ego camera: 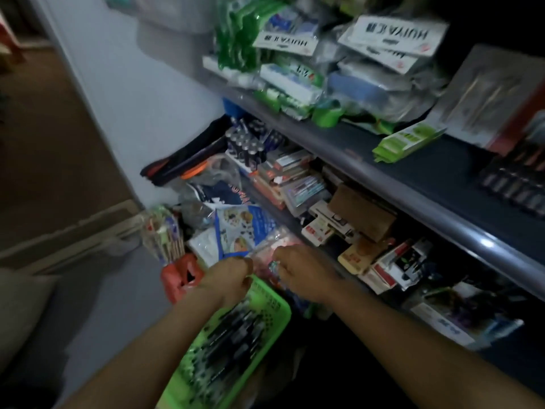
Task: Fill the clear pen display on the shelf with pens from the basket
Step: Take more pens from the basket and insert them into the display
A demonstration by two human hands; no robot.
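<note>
A green plastic basket (274,314) full of dark pens (233,340) sits low in the middle, under my forearms. Both my hands hover over its far end. My left hand (228,278) has curled fingers and pinches the near edge of a crinkled clear plastic packet (272,246) with pinkish contents, which lies on the lower shelf. My right hand (300,274) is also curled and pinches the same packet from the right, with a small bluish bit at its fingertips. The view is blurred, and I cannot make out a clear pen display.
The lower shelf (383,190) is crowded with batteries (246,146), small boxes (298,181) and a blue printed pack (241,225). A red object (180,278) stands left of the basket. The upper shelf (460,178) holds bagged goods. Open floor lies to the left.
</note>
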